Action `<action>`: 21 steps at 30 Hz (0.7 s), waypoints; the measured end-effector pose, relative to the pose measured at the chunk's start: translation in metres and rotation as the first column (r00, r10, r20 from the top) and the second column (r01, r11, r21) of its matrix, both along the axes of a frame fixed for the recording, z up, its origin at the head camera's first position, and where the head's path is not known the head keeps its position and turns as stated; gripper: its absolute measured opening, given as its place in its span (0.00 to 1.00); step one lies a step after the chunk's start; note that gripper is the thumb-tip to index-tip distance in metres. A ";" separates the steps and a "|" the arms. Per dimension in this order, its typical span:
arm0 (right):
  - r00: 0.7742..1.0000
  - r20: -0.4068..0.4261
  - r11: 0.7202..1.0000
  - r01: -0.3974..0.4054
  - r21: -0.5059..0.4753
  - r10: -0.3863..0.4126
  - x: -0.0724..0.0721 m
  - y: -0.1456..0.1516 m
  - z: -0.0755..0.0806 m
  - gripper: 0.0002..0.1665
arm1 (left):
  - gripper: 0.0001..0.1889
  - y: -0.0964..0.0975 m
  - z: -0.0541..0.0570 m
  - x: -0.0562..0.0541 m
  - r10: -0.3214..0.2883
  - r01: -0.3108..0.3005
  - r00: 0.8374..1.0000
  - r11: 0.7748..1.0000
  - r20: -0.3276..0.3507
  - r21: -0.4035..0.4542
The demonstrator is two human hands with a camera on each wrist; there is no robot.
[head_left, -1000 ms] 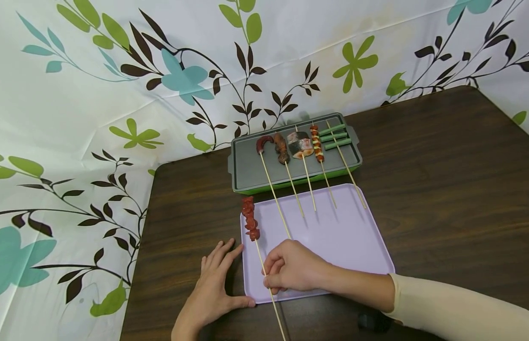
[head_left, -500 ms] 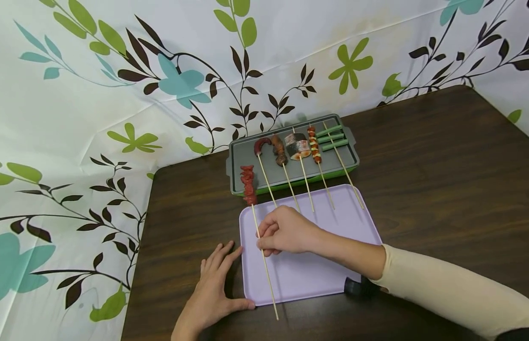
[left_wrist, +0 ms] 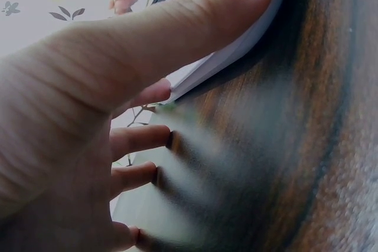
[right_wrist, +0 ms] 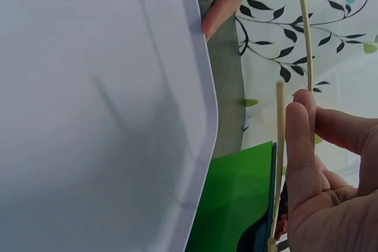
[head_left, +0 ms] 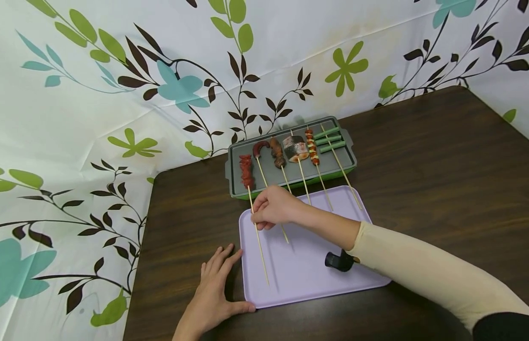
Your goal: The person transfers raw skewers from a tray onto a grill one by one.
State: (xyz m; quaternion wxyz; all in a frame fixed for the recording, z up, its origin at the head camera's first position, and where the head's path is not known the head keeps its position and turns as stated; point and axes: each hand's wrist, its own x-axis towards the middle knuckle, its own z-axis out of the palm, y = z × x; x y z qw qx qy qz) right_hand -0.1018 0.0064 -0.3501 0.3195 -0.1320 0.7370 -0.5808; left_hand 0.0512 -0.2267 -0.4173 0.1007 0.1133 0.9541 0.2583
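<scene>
My right hand [head_left: 274,208] pinches the thin wooden stick of a red meat skewer [head_left: 246,171] between thumb and fingers. The red chunks lie over the left end of the grey grill pan [head_left: 327,162], while the stick slants back over the lilac tray [head_left: 302,274]. In the right wrist view the pinched stick [right_wrist: 306,33] passes between thumb and fingertips. My left hand [head_left: 213,289] is spread on the table at the tray's left front corner, its thumb [left_wrist: 195,25] on the rim in the left wrist view, its index fingertip at the left edge.
Several skewers lie across the pan, sticks reaching over the tray: a curved dark red piece [head_left: 260,148], brown meat [head_left: 277,152], a dark-skinned pale chunk [head_left: 295,149], red-and-pale pieces [head_left: 312,148], green stalks [head_left: 338,145]. A patterned curtain [head_left: 162,113] hangs behind the table [head_left: 417,189].
My right hand has moved forward with the red meat skewer, from over the tray's left part until its meat reached the grill pan. The left hand has stayed at the tray's corner.
</scene>
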 end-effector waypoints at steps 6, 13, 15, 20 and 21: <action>0.999 0.009 0.999 0.032 0.029 -0.032 -0.009 -0.004 0.000 0.02 | 0.62 0.001 0.001 0.000 0.002 -0.002 1.000 1.000 0.009 0.004; 0.998 -0.018 0.996 0.065 0.062 -0.064 -0.014 -0.008 0.000 0.04 | 0.62 0.002 -0.001 0.001 -0.008 0.008 1.000 1.000 -0.026 0.016; 0.997 -0.022 0.995 0.079 0.063 -0.078 -0.014 -0.009 0.000 0.05 | 0.62 0.002 -0.001 0.001 -0.007 0.007 1.000 1.000 -0.024 0.012; 0.992 -0.056 0.989 0.117 0.087 -0.113 -0.014 -0.012 -0.002 0.06 | 0.62 0.002 -0.001 0.001 -0.008 0.009 0.999 1.000 -0.031 0.009; 0.991 -0.064 0.988 0.121 0.092 -0.116 -0.014 -0.012 -0.002 0.06 | 0.62 0.002 -0.001 0.001 -0.009 0.009 0.999 1.000 -0.033 0.009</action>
